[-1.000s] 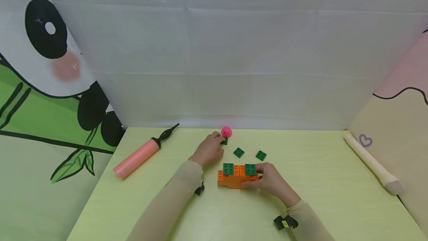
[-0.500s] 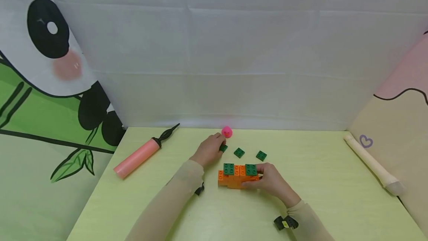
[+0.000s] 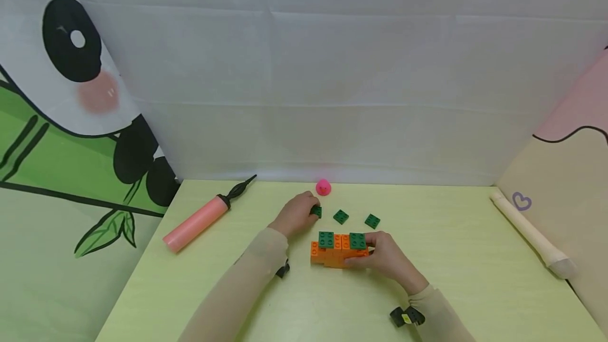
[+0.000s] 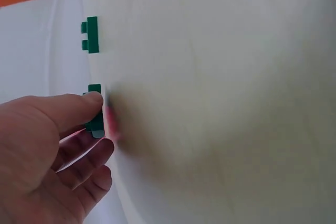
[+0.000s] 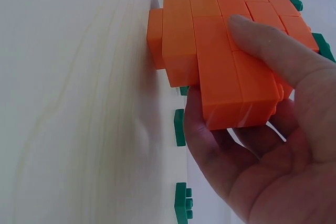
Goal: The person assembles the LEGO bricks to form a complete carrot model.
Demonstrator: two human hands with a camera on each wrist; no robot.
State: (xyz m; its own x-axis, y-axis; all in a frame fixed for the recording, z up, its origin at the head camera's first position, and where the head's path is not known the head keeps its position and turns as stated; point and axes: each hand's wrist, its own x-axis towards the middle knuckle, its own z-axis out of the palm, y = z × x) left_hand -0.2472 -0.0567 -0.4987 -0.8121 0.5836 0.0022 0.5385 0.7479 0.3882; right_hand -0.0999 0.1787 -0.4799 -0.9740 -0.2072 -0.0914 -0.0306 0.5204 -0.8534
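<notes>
My left hand (image 3: 295,214) pinches a small flat green building brick (image 4: 95,109) between thumb and fingers, low over the table. Its studs face away from the tabletop in the left wrist view. In my right hand (image 3: 387,258) is a block of joined orange building bricks (image 5: 226,51), gripped at its right end with the thumb across the near side. Two green bricks (image 3: 326,239) sit on top of this orange block. Beyond it, two loose green bricks lie on the table: one in the middle (image 3: 340,217) and another to the right (image 3: 372,221).
A small pink toy (image 3: 323,187) with a face stands at the table's back edge, behind my left hand. On the left lies a pink hand pump (image 3: 199,221) with a black nozzle. A pale cylindrical roll (image 3: 529,234) lies along the right edge of the table (image 3: 451,226).
The left hand has drawn the green brick toward me, away from the pink toy. My right hand keeps its hold on the orange block, which stays in place.
</notes>
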